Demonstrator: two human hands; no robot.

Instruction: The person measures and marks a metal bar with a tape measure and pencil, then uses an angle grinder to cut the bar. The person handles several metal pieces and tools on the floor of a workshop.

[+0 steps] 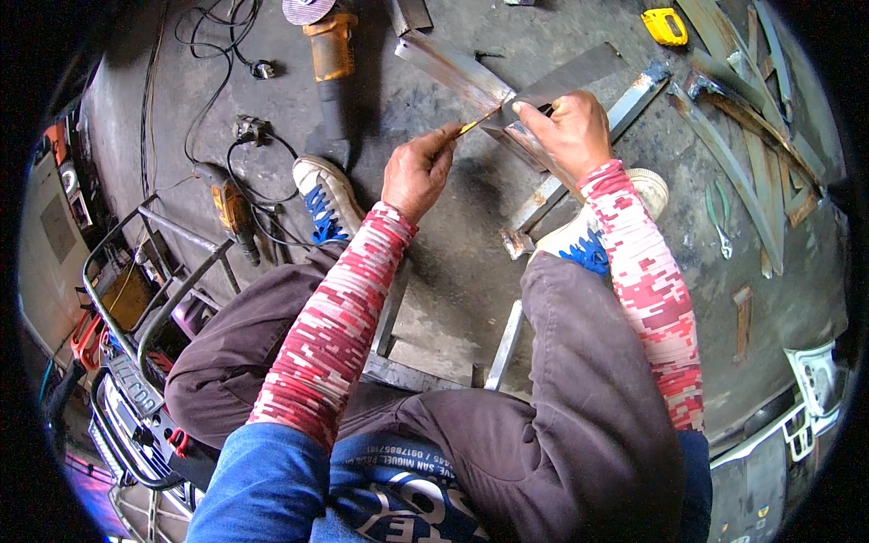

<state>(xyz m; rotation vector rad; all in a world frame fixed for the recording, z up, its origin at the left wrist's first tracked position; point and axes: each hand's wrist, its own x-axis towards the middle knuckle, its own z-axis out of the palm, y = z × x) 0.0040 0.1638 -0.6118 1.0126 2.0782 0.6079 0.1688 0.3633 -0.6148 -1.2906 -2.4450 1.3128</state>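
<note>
Right there below me, the left hand had a slim yellow rod pinched between thumb and fingertips, its darker tip pointing right in where the metal pieces met! Across from it I saw the right hand, thumb stretched out to that very spot, the other fingers bent close together; how they gripped underneath, I couldn't tell. The pale metal bar slanted in from upper left, while the dark flat plate ran off to the upper right, just beyond the right hand. Under all that, I had the square tube angled along the floor beside the right shoe. Ahead of the left shoe lay the angle grinder; away to the right, the yellow tape measure, loose metal strips and green-handled pliers.
</note>
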